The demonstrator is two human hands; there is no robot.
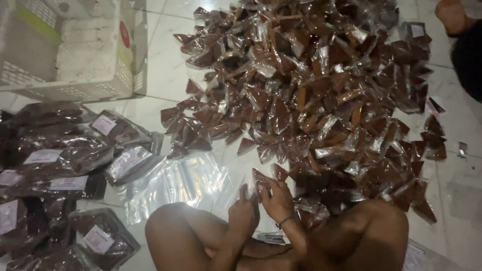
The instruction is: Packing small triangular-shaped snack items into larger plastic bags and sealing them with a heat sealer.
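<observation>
Left hand: our left hand (243, 217) is curled, its fingertips pressed on a small packet (264, 179) just above our knees.
Right hand: our right hand (277, 199) pinches the same small packet from the other side; a thin band sits on this wrist.
Packet: it is a brown triangle in clear plastic, at the near edge of the big heap of packets (311, 95).
Risk: we think the slippery plastic could slide out of our fingers, or the heap could spread when we pull from its edge.
Nearby: empty clear bags (173, 183) lie just left of our hands; filled bags with white labels (65, 165) lie further left.
Floor: pale glossy tiles (160, 60), with glare.
Room: dim; a white basket (70, 75) stands at top left, and maybe another person's foot (452, 15) at top right.
</observation>
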